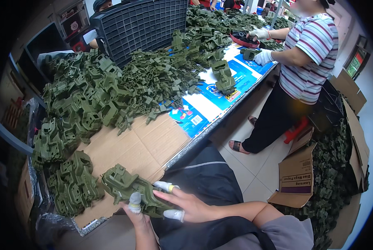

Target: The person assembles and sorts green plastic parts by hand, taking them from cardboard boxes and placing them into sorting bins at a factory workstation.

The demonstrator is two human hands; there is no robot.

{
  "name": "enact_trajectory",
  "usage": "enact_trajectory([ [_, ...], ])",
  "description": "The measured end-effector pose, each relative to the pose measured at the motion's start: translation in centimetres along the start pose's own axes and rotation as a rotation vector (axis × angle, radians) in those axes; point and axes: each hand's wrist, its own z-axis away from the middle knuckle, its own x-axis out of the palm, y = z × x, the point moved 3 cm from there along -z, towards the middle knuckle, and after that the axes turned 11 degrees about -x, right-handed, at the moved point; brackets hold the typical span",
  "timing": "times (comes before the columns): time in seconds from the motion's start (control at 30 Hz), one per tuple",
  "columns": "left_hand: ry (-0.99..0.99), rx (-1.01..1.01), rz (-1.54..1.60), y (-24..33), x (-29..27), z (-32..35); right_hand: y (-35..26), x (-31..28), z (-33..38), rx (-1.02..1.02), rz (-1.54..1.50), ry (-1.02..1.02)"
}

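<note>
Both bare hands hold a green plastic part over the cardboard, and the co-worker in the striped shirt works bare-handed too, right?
Not quite. In the head view the co-worker wears white gloves. The rest holds: the left hand and right hand grip a green plastic part over the cardboard.

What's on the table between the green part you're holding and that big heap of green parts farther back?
In the head view, only bare brown cardboard lies between the held green part and the heap.
</note>
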Motion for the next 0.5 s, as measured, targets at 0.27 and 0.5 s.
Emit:
enact_trajectory([
  [0.27, -0.103, 0.132, -0.291, -0.1, 0.9, 0.1, 0.1, 1.2, 0.2, 0.073, 0.138, -0.094],
  [0.5, -0.132, -0.026, -0.033, 0.0, 0.1, 0.3, -0.7, 1.4, 0.2, 0.088, 0.166, -0.215],
])
